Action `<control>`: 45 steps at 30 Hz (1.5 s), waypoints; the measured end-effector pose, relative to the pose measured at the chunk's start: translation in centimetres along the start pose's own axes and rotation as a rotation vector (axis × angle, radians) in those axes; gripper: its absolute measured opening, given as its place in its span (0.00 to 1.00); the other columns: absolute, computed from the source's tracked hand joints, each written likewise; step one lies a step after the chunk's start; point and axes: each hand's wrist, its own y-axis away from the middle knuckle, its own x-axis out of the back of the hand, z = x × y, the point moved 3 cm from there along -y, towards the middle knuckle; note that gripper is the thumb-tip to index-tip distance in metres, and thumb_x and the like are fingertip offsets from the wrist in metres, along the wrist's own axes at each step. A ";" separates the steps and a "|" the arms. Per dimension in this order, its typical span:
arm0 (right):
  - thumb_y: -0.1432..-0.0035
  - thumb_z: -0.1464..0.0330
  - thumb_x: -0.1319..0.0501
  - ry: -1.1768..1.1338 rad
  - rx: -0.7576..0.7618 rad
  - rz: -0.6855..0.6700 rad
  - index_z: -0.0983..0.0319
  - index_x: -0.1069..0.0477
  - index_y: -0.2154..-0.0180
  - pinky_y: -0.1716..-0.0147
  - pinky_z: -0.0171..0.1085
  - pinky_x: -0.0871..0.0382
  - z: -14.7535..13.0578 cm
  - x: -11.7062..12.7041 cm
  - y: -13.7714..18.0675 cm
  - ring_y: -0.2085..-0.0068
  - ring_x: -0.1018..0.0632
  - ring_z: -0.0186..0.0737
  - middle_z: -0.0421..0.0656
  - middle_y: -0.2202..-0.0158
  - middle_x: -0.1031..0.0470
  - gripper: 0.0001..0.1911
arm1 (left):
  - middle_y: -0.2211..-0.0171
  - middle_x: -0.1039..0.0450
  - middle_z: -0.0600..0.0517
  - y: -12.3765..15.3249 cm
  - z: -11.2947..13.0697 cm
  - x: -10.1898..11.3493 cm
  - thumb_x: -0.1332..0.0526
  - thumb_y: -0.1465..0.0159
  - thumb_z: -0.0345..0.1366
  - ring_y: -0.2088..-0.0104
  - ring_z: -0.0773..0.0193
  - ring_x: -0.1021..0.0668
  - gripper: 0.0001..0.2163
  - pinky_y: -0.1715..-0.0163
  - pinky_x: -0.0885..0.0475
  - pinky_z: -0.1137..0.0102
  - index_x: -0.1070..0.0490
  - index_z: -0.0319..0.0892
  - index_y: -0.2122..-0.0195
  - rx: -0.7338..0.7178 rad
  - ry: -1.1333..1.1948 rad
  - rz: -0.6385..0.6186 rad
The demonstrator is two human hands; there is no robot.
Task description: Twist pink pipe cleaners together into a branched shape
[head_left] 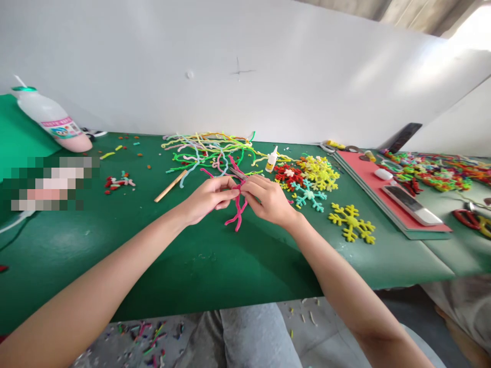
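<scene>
Between my two hands is a bundle of pink pipe cleaners point(239, 212), its forked ends hanging down over the green table. My left hand point(213, 198) pinches it at the middle from the left. From the right, my right hand point(268, 198) closes its fingers on the same bundle; the fingertips meet. More pink strands stick out above the hands. Just behind them lie loose pipe cleaners point(207, 148) in many colours and a small white glue bottle point(271, 159). To the right are a blue snowflake point(309, 196) and a yellow snowflake point(352, 223) of pipe cleaner.
A wooden stick point(169, 186) lies left of the hands, near small red and white scraps point(119, 182). A drink bottle point(57, 120) stands at far left. On the right, a red folder point(364, 179) carries a phone point(412, 204). Scissors point(473, 220) lie at the right edge.
</scene>
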 end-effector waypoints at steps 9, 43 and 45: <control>0.41 0.73 0.45 -0.548 -0.426 -0.124 0.62 0.36 0.73 0.75 0.32 0.43 0.4 -0.3 -0.5 0.75 0.37 0.31 0.36 0.77 0.36 0.08 | 0.80 0.43 0.60 0.2 0.3 0.3 0.42 0.35 0.37 0.80 0.72 0.39 0.06 0.80 0.46 0.73 0.36 0.41 0.68 -0.139 -0.445 0.013; 0.35 0.70 0.47 -0.366 -0.210 -0.017 0.62 0.33 0.70 0.68 0.35 0.37 0.0 -0.5 -0.3 0.70 0.31 0.34 0.41 0.72 0.30 0.10 | 0.77 0.42 0.57 0.0 0.0 0.6 0.39 0.37 0.38 0.79 0.73 0.38 0.09 0.79 0.44 0.75 0.34 0.40 0.69 0.010 -0.115 -0.047; 0.35 0.69 0.46 -0.459 -0.320 -0.054 0.62 0.34 0.73 0.71 0.34 0.39 0.1 -0.5 -0.3 0.73 0.33 0.33 0.39 0.75 0.33 0.12 | 0.78 0.41 0.58 0.0 0.1 0.5 0.39 0.36 0.39 0.79 0.73 0.37 0.09 0.79 0.43 0.75 0.34 0.40 0.69 -0.035 -0.179 -0.047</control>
